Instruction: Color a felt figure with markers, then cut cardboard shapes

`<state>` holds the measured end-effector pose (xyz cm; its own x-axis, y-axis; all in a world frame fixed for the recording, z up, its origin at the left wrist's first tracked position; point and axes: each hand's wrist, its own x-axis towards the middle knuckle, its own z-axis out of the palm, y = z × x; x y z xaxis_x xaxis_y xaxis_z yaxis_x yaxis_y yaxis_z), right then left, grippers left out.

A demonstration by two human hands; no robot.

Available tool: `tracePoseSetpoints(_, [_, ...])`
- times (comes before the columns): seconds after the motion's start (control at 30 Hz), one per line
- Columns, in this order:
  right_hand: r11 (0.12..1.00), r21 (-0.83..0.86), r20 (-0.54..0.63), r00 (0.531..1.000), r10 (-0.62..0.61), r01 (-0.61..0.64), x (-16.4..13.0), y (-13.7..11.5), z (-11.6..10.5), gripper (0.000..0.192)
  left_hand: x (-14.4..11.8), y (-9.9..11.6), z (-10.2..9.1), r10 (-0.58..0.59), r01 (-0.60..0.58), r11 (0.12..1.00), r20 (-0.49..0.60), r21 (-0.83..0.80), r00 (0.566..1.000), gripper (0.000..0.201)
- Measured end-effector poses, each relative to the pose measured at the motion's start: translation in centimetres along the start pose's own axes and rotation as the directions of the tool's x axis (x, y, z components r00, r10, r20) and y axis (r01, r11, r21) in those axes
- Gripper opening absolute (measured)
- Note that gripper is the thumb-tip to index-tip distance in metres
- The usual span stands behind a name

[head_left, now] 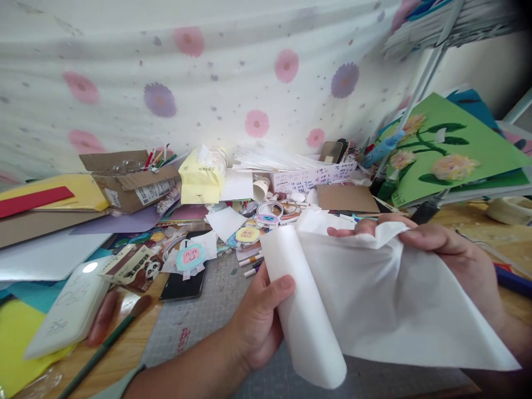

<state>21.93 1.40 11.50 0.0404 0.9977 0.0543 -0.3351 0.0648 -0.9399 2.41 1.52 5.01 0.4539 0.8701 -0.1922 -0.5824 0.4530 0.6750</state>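
I am looking at a roll of white paper (305,310), held up above the grey cutting mat (208,316) in front of me. My left hand (260,324) is wrapped around the roll near its middle, thumb pressed across the front, so that hand is clenched on it. A loose sheet (399,310) runs off the roll to the right, and my right hand (444,249) pinches its upper edge, fingers behind and thumb over the crumpled top.

I judge this to be the unrolling step: a good length is already drawn out, but it is still joined to the roll. As I read it, the next move calls for keeping the sheet taut and level, since the pinched corner is already creased and thin paper like this could tear unevenly.

Below lies the mat on a wooden table. Past it the surface is crowded: a black phone (183,285), small paper faces (191,256), marker pens (251,265), a paintbrush (108,343) and a white case (72,310) on the left. Further back sit a yellow tissue pack (201,177) and an open cardboard box (133,183). A green card with paper flowers (453,147) leans on the right, and a flower-print cloth (233,72) hangs behind it all.
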Motion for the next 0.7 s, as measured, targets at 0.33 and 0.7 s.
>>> tracePoseSetpoints(0.33, [0.904, 0.403, 0.205, 0.977, 0.062, -0.142, -0.7, 0.2, -0.5, 0.016, 1.1, 0.5, -0.3, 0.198, -0.177, 0.979, -0.301, 0.098, 0.933, 0.061])
tracePoseSetpoints(0.7, [0.519, -0.847, 0.043, 0.987, -0.156, 0.119, 6.2, 2.8, -8.3, 0.035, 1.4, 1.0, -0.6, 0.140, -0.106, 0.987, -0.339, 0.117, 0.930, 0.057])
